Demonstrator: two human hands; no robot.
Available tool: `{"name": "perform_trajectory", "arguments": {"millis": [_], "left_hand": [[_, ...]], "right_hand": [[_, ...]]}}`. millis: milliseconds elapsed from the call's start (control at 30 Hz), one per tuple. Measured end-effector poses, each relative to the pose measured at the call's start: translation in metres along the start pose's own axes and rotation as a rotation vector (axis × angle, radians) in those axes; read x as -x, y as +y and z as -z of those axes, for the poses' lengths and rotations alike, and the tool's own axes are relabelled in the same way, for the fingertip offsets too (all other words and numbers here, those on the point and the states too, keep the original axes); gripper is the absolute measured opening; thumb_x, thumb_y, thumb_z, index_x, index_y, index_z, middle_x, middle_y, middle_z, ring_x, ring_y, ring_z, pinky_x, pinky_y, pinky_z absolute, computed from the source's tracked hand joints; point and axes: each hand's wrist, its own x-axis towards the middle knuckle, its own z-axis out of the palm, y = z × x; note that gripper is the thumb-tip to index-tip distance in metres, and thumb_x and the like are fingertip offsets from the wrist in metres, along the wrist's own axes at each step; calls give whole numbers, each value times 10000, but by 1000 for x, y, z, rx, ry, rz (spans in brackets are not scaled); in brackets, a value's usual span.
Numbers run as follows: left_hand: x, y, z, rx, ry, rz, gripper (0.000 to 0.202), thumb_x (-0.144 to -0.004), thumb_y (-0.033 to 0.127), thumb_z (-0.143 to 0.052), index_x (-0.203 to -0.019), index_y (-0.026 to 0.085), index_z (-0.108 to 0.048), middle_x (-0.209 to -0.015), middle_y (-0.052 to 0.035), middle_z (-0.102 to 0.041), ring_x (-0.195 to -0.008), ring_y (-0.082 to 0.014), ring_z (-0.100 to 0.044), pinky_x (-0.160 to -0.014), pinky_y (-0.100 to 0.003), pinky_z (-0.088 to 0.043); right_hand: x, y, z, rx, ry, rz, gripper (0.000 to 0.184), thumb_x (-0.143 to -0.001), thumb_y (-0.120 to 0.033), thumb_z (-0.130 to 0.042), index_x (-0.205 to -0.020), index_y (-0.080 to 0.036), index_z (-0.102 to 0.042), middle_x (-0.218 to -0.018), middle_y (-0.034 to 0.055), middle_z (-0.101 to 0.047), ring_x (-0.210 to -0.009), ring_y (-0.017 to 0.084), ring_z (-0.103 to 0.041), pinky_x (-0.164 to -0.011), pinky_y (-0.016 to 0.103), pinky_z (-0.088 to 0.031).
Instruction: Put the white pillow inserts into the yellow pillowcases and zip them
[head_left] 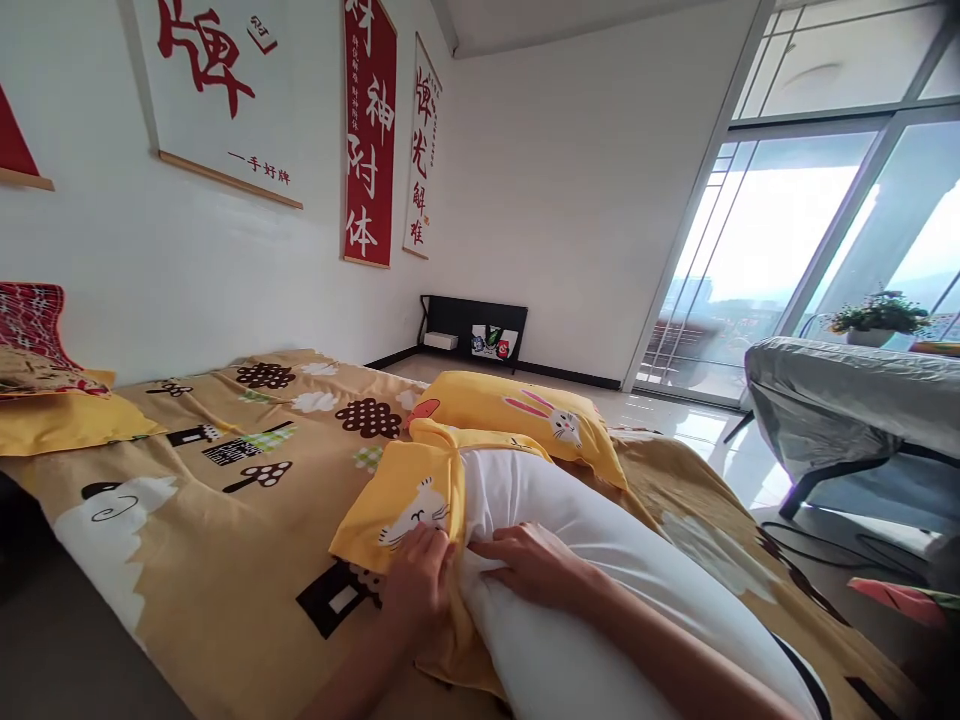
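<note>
Item, pillow: one white pillow [600,540], plain, plump, smooth over its long body and creased in radiating folds near the fingers; it lies on the bed under the right hand [536,562] and extends from those fingers toward the near right; a dark strip shows at its near right end.

Item, case: one yellow pillowcase [367,500], thin and rumpled, bearing a white cat face with dark whiskers; it lies just beside and beyond the left hand [421,570], its edge meeting the pillow's left end; more yellow cloth shows beyond the fingers and below them; how far the pillow sits inside is hidden.

Fingers: left, curled and pinching the case's edge over the cat print; right, bent against the white cloth near that edge, whether closed on a fold cannot be told.

Surroundings: one yellow pillow [480,400], printed with a pink-eared rabbit, lying beyond the fingers of both hands; one tan bedsheet [277,540], patterned with sheep and brown trees, spread beneath and left of them.
</note>
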Motion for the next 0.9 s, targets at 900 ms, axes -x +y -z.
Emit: {"name": "perform_trajectory", "arguments": {"millis": [900], "left_hand": [[-29,-139,35,622,-189,702,725,-590,792,-563,-861,121,-609,-936,-123,-667,-940,-290,-611,-843,-367,-474]], "right_hand": [[-43,-22,-15,-610,190,-278,311,-765,-385,-625,-553,-167,-556,-701,-2,-470,-672,128,-450,-654,252,-346]]}}
